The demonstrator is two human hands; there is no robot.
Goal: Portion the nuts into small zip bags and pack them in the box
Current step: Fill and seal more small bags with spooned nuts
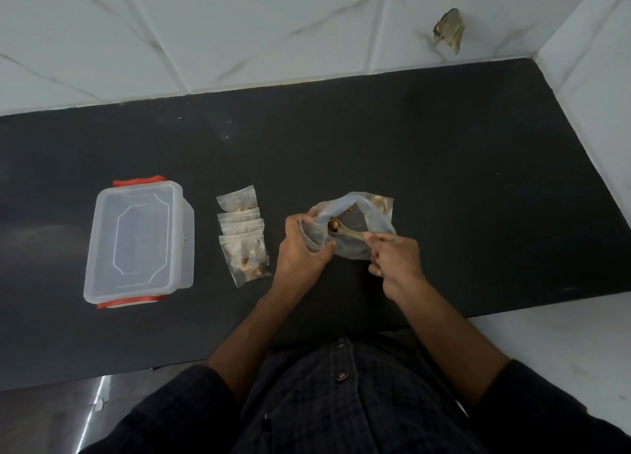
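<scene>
A large clear bag of nuts [374,214] lies on the dark counter [444,153] with its mouth open. My left hand [300,248] grips a small zip bag [314,237] held open at the large bag's mouth. My right hand [396,259] pinches the handle of a spoon [345,231] whose bowl carries a few nuts over the small bag. To the left lies a row of several filled small zip bags [243,235]. Further left stands a clear plastic box [140,238] with orange clips, its lid on.
White tiled walls rise behind the counter and on its right side. A brownish patch [450,30] marks the back wall. The counter's front edge runs just before my body.
</scene>
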